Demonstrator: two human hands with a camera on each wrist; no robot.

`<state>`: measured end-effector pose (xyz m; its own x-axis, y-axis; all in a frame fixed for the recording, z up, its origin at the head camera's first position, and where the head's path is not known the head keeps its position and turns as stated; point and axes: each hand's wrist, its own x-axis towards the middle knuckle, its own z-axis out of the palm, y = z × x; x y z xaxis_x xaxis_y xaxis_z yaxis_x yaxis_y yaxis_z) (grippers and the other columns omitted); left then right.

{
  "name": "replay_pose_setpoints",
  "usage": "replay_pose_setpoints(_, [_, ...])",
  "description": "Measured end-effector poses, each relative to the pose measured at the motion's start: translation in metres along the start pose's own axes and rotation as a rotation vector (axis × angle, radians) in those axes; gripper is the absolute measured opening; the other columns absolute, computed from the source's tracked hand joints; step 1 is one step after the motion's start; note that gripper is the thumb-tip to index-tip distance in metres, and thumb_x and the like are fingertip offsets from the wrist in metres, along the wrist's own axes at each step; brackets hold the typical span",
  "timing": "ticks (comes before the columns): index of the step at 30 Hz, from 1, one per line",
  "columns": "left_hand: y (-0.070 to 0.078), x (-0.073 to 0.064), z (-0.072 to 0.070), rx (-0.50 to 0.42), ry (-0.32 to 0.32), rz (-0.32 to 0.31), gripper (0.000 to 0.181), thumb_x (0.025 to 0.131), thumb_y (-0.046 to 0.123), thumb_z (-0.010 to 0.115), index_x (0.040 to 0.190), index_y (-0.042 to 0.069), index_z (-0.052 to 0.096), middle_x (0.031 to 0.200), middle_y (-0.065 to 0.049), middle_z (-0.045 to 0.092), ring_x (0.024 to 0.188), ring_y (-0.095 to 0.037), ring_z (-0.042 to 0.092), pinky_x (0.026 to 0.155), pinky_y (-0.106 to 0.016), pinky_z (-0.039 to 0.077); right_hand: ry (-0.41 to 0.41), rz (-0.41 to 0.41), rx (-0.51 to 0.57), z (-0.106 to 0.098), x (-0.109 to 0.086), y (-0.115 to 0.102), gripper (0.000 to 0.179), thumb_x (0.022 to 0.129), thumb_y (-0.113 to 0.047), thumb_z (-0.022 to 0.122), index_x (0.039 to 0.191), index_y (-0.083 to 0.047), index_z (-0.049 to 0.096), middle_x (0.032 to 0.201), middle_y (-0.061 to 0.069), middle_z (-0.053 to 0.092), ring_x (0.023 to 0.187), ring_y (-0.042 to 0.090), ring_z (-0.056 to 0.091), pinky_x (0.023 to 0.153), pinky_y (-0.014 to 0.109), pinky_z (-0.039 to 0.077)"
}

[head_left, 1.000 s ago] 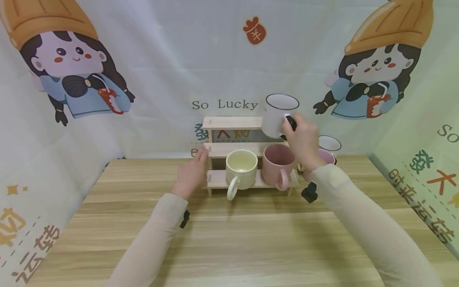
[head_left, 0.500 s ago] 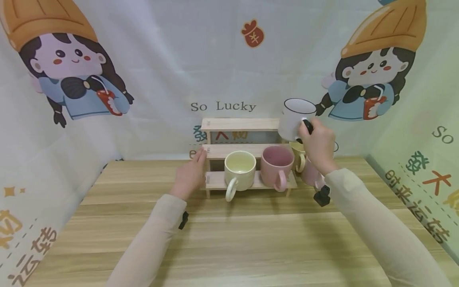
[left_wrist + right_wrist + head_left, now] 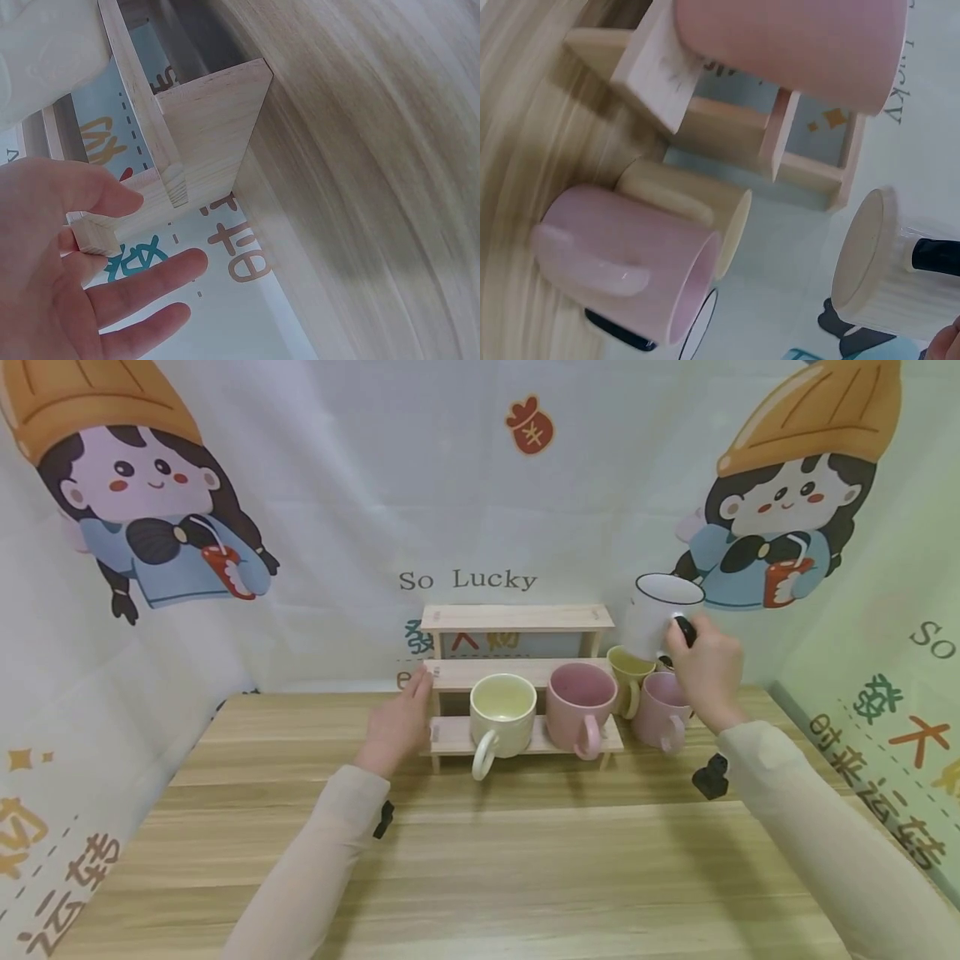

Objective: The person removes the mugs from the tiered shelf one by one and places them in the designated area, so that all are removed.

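Note:
My right hand (image 3: 708, 672) grips the black handle of a white mug (image 3: 651, 625) with a black rim. The mug hangs upright in the air, right of a three-tier wooden rack (image 3: 517, 618); its base (image 3: 862, 247) shows in the right wrist view. My left hand (image 3: 393, 731) is at the rack's left end. In the left wrist view its thumb (image 3: 112, 193) and a finger lie either side of a board end (image 3: 97, 236), other fingers extended. A cream mug (image 3: 504, 718) and a pink mug (image 3: 577, 702) stand on the lowest tier, handles toward me.
Right of the rack, a yellow mug (image 3: 628, 664) and a mauve mug (image 3: 660, 714) stand close together on the wooden table (image 3: 525, 860). Another black-rimmed white mug (image 3: 699, 326) is partly hidden behind the mauve one. A printed cloth (image 3: 337, 485) hangs behind and at both sides.
My right hand has carried the white mug rightward and slightly down, from before the top tier to over the mugs beside the rack. My left hand stays at the rack's end.

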<state>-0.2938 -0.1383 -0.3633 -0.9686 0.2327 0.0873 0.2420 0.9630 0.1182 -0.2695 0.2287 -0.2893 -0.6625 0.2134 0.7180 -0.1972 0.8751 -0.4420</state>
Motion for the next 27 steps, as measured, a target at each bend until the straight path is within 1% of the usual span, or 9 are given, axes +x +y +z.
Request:
replay_pose_setpoints(4, [0.0, 0.001, -0.001, -0.005, -0.004, -0.005, 0.081, 0.083, 0.003, 0.055, 0.153, 0.007, 0.015, 0.161, -0.009, 0.013, 0.056, -0.017, 0.049, 0.043, -0.025, 0.041, -0.007, 0.02, -0.02, -0.009, -0.003, 0.011, 0.026, 0.094, -0.015, 0.051, 0.079, 0.006, 0.053, 0.066, 0.021, 0.054, 0.058, 0.033, 0.048, 0.05, 0.028, 0.03])
replay_pose_setpoints(8, [0.0, 0.002, -0.001, -0.013, -0.009, -0.008, 0.083, 0.082, 0.003, 0.058, 0.153, 0.008, 0.014, 0.161, -0.007, 0.011, 0.056, -0.017, 0.049, 0.043, -0.025, 0.042, 0.001, 0.029, -0.05, -0.016, -0.006, 0.026, 0.026, 0.094, -0.015, 0.051, 0.078, 0.006, 0.052, 0.066, 0.022, 0.054, 0.058, 0.034, 0.047, 0.049, 0.031, 0.029])
replay_pose_setpoints(12, [-0.001, 0.003, 0.0, -0.008, -0.016, -0.007, 0.083, 0.083, 0.004, 0.058, 0.153, 0.008, 0.014, 0.161, -0.008, 0.011, 0.056, -0.017, 0.05, 0.044, -0.025, 0.042, 0.006, 0.014, -0.075, -0.023, -0.009, 0.04, 0.027, 0.094, -0.015, 0.051, 0.075, 0.005, 0.05, 0.063, 0.02, 0.051, 0.056, 0.032, 0.046, 0.047, 0.03, 0.028])
replay_pose_setpoints(19, [-0.001, 0.003, 0.0, 0.014, -0.017, -0.008, 0.082, 0.085, 0.006, 0.058, 0.154, 0.008, 0.014, 0.161, -0.008, 0.01, 0.056, -0.016, 0.049, 0.043, -0.025, 0.042, 0.049, -0.011, -0.081, -0.027, -0.015, 0.061, 0.028, 0.091, -0.012, 0.053, 0.069, 0.003, 0.047, 0.057, 0.018, 0.047, 0.052, 0.033, 0.043, 0.046, 0.031, 0.025])
replay_pose_setpoints(23, [-0.001, 0.003, 0.001, 0.02, -0.015, -0.004, 0.081, 0.085, 0.006, 0.058, 0.153, 0.008, 0.014, 0.161, -0.009, 0.012, 0.054, -0.015, 0.048, 0.042, -0.024, 0.041, 0.035, 0.0, -0.091, -0.029, -0.018, 0.074, 0.027, 0.092, -0.011, 0.051, 0.068, 0.001, 0.045, 0.057, 0.015, 0.046, 0.05, 0.029, 0.041, 0.045, 0.029, 0.025])
replay_pose_setpoints(27, [0.0, 0.004, 0.001, 0.018, -0.014, -0.004, 0.08, 0.086, 0.006, 0.057, 0.153, 0.009, 0.014, 0.161, -0.008, 0.012, 0.054, -0.015, 0.048, 0.043, -0.024, 0.041, 0.012, 0.033, -0.103, -0.033, -0.024, 0.087, 0.028, 0.093, -0.011, 0.051, 0.068, -0.001, 0.043, 0.056, 0.012, 0.044, 0.048, 0.022, 0.036, 0.043, 0.027, 0.024])
